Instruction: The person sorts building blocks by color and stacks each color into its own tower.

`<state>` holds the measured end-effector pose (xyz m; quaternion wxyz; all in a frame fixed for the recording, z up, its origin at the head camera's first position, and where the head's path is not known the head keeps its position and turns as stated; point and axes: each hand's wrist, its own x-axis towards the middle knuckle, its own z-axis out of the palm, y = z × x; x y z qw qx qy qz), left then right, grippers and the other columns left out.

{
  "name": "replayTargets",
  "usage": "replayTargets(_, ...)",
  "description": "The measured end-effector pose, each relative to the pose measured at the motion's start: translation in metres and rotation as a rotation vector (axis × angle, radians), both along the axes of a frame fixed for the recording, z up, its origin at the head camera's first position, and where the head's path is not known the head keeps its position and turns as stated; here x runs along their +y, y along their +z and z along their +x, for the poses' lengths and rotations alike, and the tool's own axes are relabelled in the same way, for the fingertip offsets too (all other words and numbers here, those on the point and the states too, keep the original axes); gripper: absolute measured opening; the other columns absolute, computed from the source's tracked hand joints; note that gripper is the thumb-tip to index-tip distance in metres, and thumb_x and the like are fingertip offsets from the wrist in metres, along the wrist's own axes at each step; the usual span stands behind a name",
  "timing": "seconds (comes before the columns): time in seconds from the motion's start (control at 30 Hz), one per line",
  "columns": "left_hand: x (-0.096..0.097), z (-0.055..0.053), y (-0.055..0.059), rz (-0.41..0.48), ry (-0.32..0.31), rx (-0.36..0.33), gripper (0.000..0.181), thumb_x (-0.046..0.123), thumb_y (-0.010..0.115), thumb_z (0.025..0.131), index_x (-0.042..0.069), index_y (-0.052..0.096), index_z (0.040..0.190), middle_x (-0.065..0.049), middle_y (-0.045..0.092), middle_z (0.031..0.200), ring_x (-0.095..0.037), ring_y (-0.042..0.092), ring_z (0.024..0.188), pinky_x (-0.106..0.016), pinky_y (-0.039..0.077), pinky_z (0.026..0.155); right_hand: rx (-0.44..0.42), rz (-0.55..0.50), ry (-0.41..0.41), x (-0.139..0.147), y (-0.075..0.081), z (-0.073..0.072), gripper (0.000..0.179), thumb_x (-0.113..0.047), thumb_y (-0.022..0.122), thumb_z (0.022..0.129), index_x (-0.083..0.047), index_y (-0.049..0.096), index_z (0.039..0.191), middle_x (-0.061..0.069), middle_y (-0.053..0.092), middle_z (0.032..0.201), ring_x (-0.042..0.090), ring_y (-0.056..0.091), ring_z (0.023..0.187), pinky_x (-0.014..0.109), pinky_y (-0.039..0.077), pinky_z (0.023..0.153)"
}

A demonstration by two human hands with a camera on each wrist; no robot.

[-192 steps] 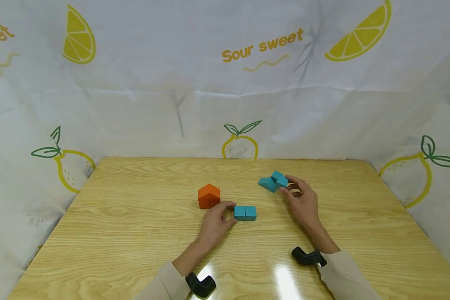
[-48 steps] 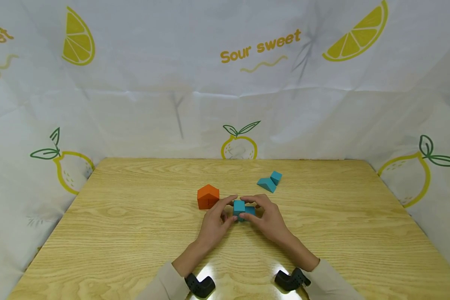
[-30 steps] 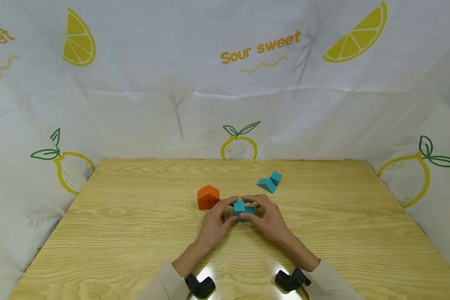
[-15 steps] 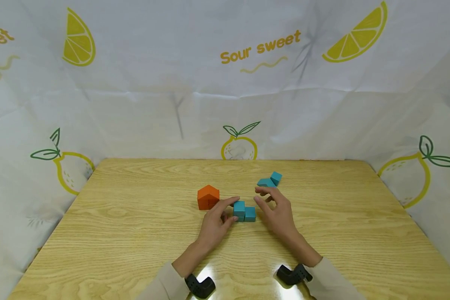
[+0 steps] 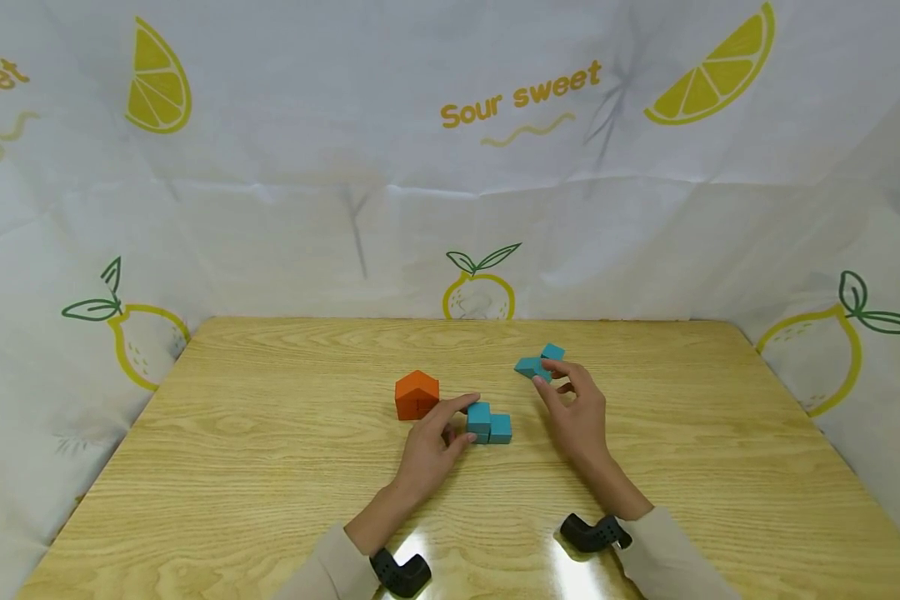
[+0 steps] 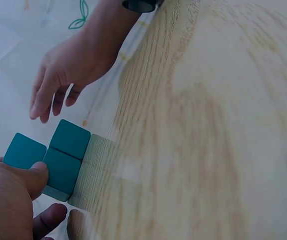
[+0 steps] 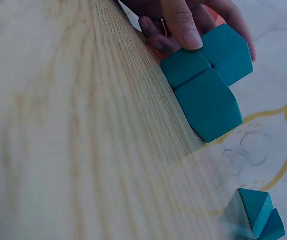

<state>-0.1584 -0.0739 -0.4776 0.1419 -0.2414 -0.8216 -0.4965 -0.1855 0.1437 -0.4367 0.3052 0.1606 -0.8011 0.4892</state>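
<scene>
Three blue toy blocks form a step in the head view: an upper cube [image 5: 478,414] stacked on a lower cube [image 5: 478,437], with another cube [image 5: 500,428] beside the lower one. My left hand [image 5: 425,454] holds the stack's left column between thumb and fingers; its thumb [image 6: 39,173] lies against the blocks in the left wrist view. Farther back and right, a blue triangular block [image 5: 528,367] touches a smaller blue block [image 5: 553,352]. My right hand [image 5: 579,412] reaches over the triangular block with thumb and fingers apart, partly hiding it; a gap shows in the right wrist view.
An orange house-shaped group of blocks [image 5: 417,396] stands just left of the blue stack, near my left fingers. All of it sits on a wood-grain table [image 5: 270,467]. A white lemon-print cloth [image 5: 307,233] rises along the table's back and sides.
My right hand brought a blue block onto the left cube, let go of it and moved back and right to the triangular block. My left hand has stayed at the stack.
</scene>
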Motion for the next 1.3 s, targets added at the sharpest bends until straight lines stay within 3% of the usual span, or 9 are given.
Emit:
replayTargets(0.13,0.0,0.0,0.0,0.008,-0.004,0.008,0.053,0.004,0.071,0.084,0.017,0.056,0.134,0.002,0.06,0.108,-0.009,0.045,0.061,-0.023,0.042,0.056,0.042,0.001,-0.021,0.008,-0.018,-0.012,0.03,0.01,0.069,0.081,0.008,0.064,0.111,0.023,0.062,0.101,0.038,0.052,0.09,0.044,0.044,0.068)
replayTargets(0.3,0.0,0.001,0.001,0.013,-0.003,0.017,0.054,0.003,0.072,0.084,0.016,0.056,0.133,0.001,0.06,0.109,-0.009,0.045,0.061,-0.023,0.042,0.056,0.027,-0.006,-0.02,0.019,-0.034,-0.022,0.033,0.005,0.07,0.083,0.005,0.064,0.115,0.02,0.062,0.106,0.035,0.053,0.094,0.036,0.044,0.07)
replayTargets(0.87,0.001,0.001,0.001,0.02,-0.004,0.043,0.055,0.001,0.072,0.083,0.014,0.055,0.134,0.0,0.061,0.11,-0.009,0.044,0.06,-0.022,0.041,0.055,-0.103,-0.043,-0.043,0.028,-0.037,-0.03,0.039,-0.005,0.071,0.086,0.003,0.06,0.122,0.022,0.056,0.113,0.036,0.051,0.096,0.032,0.044,0.072)
replayTargets(1.1,0.0,0.0,0.001,0.016,-0.003,0.038,0.055,0.002,0.072,0.083,0.014,0.055,0.133,0.0,0.06,0.11,-0.01,0.045,0.061,-0.023,0.042,0.056,-0.236,-0.03,-0.036,0.03,-0.037,-0.035,0.044,-0.013,0.069,0.09,0.0,0.055,0.129,0.019,0.053,0.12,0.033,0.052,0.099,0.017,0.04,0.071)
replayTargets(1.3,0.001,0.001,0.001,0.02,-0.001,0.04,0.055,0.002,0.072,0.083,0.015,0.055,0.134,0.001,0.06,0.111,-0.009,0.044,0.06,-0.022,0.042,0.055,-0.259,-0.049,-0.068,0.035,-0.041,-0.043,0.043,-0.013,0.065,0.093,0.001,0.052,0.131,0.02,0.05,0.123,0.035,0.049,0.102,0.026,0.04,0.075)
